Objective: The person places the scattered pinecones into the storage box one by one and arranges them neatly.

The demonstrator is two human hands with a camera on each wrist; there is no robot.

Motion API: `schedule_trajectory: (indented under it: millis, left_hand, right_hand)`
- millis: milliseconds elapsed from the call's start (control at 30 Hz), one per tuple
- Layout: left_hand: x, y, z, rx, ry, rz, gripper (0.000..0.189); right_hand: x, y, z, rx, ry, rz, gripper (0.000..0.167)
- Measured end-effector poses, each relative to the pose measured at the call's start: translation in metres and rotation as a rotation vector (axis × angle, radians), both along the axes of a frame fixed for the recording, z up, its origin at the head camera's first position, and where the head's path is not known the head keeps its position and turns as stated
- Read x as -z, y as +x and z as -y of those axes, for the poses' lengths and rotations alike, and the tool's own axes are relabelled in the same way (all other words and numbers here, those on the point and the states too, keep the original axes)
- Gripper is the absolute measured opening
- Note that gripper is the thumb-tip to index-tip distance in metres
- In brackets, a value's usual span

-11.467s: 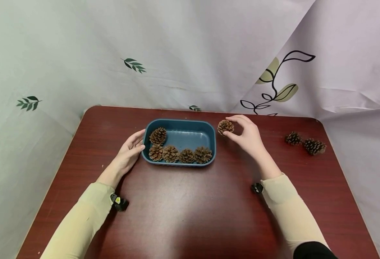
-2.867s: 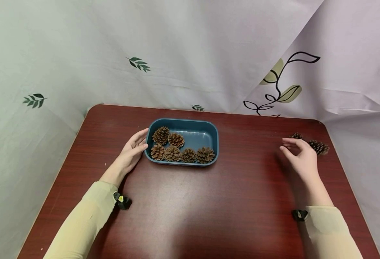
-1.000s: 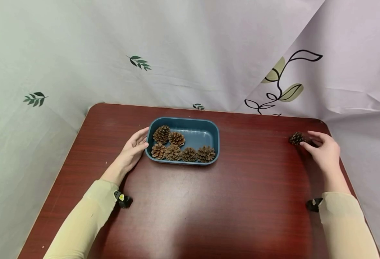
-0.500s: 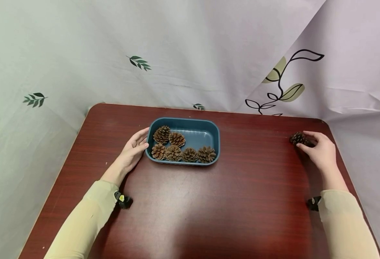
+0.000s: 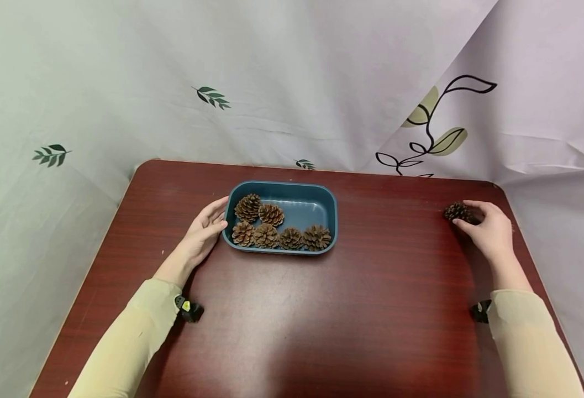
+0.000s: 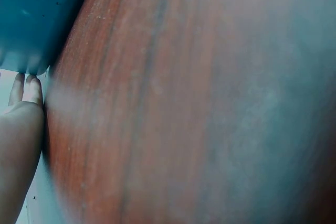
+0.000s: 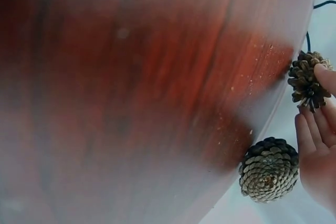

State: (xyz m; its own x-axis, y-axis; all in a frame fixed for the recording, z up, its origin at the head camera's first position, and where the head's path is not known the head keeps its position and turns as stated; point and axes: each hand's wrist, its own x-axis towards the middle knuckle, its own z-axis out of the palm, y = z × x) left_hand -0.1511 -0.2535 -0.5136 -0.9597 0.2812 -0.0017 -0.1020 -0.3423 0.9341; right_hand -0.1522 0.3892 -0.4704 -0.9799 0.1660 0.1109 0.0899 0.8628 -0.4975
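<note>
My left hand (image 5: 203,231) rests against the left end of a blue rectangular tub (image 5: 294,252), fingers and thumb fairly straight along its outer wall. In the left wrist view, fingertips (image 6: 35,88) meet the lower edge of the tub (image 6: 39,19). Far to the right, my right hand (image 5: 490,228) pinches a small brown pine cone (image 5: 454,212) between thumb and fingers. The right wrist view shows that pine cone (image 7: 308,81) under the thumb. A second, rounder pine cone (image 7: 269,170) stands beside the palm; the hand mostly hides it in the head view.
Inside the tub, two pine cones (image 5: 271,214) lie at the back left and several more pine cones (image 5: 292,238) line the front wall. The dark red table (image 5: 371,309) ends at a pale hanging cloth (image 5: 292,83) behind. Wrist cameras (image 5: 189,309) sit at both wrists.
The pine cone held earlier by my right hand now lies in the tub's back row. The hand went right to the remaining cones and now holds the nearer one. My left hand stayed put.
</note>
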Motion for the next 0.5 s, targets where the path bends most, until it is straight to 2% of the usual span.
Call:
schedule_trajectory:
  millis: [500]
  left_hand:
    - [0.0007,0.0004,0.0006,-0.001,-0.007,0.005,0.059]
  right_hand:
    - [-0.0077,0.0044,0.0092,-0.001,-0.061,-0.063,0.051]
